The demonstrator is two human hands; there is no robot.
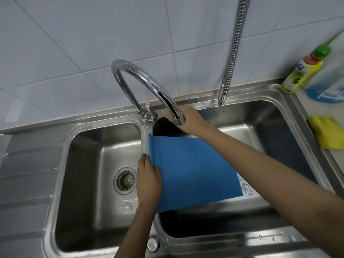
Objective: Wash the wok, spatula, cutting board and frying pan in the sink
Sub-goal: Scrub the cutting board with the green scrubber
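Steel sink (pixel 96 239) with two bowls, blue board (pixel 193 172) tilted over the right bowl, left hand (pixel 149 181) gripping its left edge, right hand (pixel 188 118) at the tap (pixel 145 81), yellow cloth (pixel 327 131) beside the sink

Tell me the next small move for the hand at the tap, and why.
Probably turn the tap on. The right hand reaches behind the faucet spout, whose outlet hangs over the right basin, and no stream shows. The left hand holds the blue cutting board tilted there, ready for rinsing.
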